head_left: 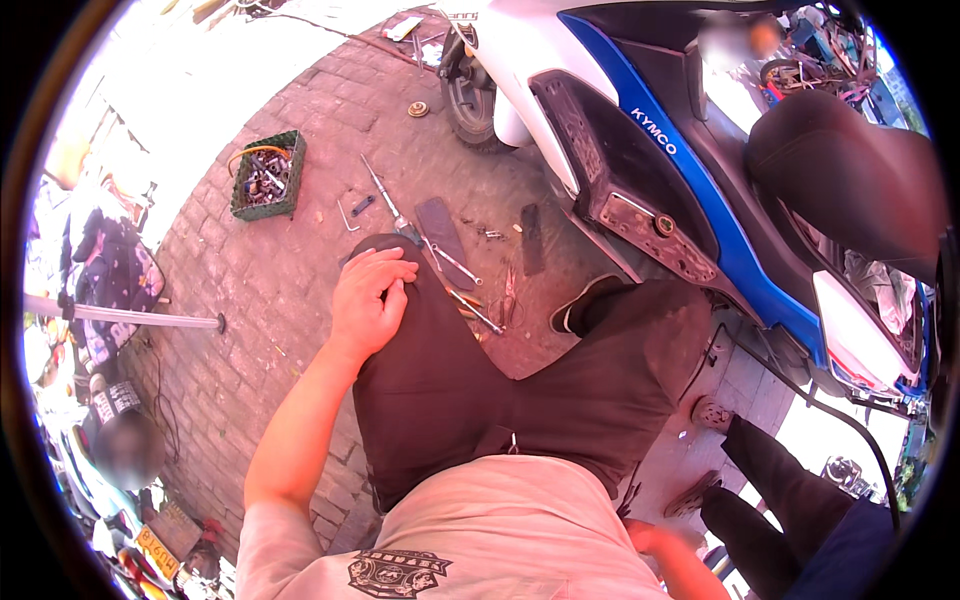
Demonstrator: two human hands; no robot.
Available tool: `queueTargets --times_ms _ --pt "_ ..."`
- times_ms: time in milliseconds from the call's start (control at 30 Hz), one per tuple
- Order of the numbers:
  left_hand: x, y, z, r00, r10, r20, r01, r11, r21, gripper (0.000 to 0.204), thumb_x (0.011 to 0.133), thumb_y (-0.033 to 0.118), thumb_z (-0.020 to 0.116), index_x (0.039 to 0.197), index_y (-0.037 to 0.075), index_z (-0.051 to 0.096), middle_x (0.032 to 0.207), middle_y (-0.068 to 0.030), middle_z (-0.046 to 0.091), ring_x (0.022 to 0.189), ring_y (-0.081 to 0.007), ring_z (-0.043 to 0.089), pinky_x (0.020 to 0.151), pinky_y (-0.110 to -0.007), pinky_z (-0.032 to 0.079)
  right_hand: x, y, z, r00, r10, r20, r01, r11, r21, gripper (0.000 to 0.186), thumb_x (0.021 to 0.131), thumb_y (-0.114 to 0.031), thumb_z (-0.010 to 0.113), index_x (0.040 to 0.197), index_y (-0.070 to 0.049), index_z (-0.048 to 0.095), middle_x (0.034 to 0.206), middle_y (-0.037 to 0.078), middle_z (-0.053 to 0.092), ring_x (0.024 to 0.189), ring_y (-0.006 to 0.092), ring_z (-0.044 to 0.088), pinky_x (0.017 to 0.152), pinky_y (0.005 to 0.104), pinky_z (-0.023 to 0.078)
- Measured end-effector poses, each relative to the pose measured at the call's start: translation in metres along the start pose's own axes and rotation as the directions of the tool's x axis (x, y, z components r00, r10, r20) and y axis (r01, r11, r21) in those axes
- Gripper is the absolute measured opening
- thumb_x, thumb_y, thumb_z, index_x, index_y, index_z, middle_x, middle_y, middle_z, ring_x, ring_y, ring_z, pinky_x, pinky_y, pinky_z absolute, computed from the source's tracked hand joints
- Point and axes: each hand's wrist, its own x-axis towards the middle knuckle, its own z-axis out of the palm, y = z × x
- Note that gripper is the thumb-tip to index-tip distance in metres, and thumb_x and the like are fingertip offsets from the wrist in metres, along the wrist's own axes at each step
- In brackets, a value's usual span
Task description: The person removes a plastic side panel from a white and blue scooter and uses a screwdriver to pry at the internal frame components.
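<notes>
My left hand rests on my left knee, fingers loosely bent over the dark trousers with no object in them. My right hand is low by my right hip, its fingers largely hidden. On the paving beyond my knees lie a long screwdriver-like tool, a wrench, a dark flat pad, a dark strip, a small L-shaped key and small scattered parts. A white, blue and black scooter stands at the right, with a metal tool on its footboard.
A green basket of metal parts sits at the back left. A metal pole and cluttered goods line the left edge. Another person's dark-trousered legs stand at the lower right, near a black hose.
</notes>
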Motion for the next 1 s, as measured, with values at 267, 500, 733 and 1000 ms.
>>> queueTargets --times_ms 267,500,733,1000 --pt "0.131 0.07 0.004 0.865 -0.371 0.338 0.496 0.736 -0.46 0.021 0.099 0.016 0.061 0.113 0.004 0.072 0.112 -0.0069 0.074 0.112 -0.022 0.068 0.098 -0.037 0.051 -0.074 -0.134 -0.078 0.996 0.078 0.033 -0.051 0.862 -0.505 0.04 0.098 -0.033 0.059 0.125 -0.004 0.068 0.106 0.011 0.078 0.091 0.0244 0.076 0.089 0.0422 0.056" --pt "0.251 0.028 0.102 0.589 -0.538 0.602 0.717 0.004 -0.697 0.057 0.103 0.042 0.056 0.14 -0.001 0.055 0.138 -0.0191 0.062 0.124 -0.0287 0.062 0.106 -0.042 0.049 -0.091 -0.274 -0.156 0.554 -0.696 -0.457 0.716 0.678 -0.166 0.036 0.097 -0.016 0.069 0.129 0.0 0.061 0.114 0.018 0.073 0.098 0.027 0.074 0.084 0.0374 0.059" --pt "0.298 -0.016 0.198 0.542 -0.64 0.544 0.511 -0.263 -0.819 0.085 0.104 0.063 0.042 0.157 -0.003 0.037 0.158 -0.0275 0.041 0.146 -0.0371 0.042 0.12 -0.049 0.035 -0.032 -0.433 -0.23 0.065 -0.829 -0.556 0.559 0.491 -0.668 0.038 0.089 -0.014 0.076 0.123 -0.001 0.066 0.124 0.017 0.069 0.118 0.0339 0.064 0.104 0.0433 0.051" --pt "0.319 -0.01 0.25 0.688 -0.617 0.382 0.152 -0.392 -0.907 0.068 0.11 0.059 0.03 0.154 0.008 0.045 0.148 -0.0112 0.055 0.133 -0.0243 0.053 0.112 -0.04 0.041 0.02 -0.579 -0.348 -0.312 -0.877 -0.364 0.122 0.343 -0.931 0.078 0.074 -0.012 0.088 0.144 -0.004 0.054 0.148 0.017 0.055 0.137 0.0381 0.051 0.114 0.0467 0.044"
